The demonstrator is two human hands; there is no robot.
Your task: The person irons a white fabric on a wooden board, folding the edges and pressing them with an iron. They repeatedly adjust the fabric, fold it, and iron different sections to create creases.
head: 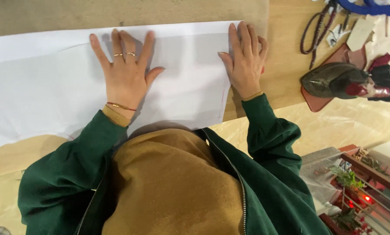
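The step in hand looks like the smoothing of a white cloth (51, 87), which is spread flat over the wooden worktop (286, 65) and covers its left part. The two hands only press; nothing is gripped.

The left hand (126, 72) lies on the cloth, towards its right end. It is fully open, the fingers spread wide, the palm flat on the cloth. It holds nothing. There are thin rings on two fingers and a red thread at the wrist.

The right hand (246, 58) rests at the right end of the cloth, partly on it and partly on the bare wood. It is open too, but the fingers lie close together and a little bent. It also holds nothing.

As I judge it, the next move asks for even pressure and a slow slide outwards, so that the cloth does not shift or wrinkle.

Well to the right of the cloth lie an iron (334, 80) on a reddish pad and dark scissors (319, 28).
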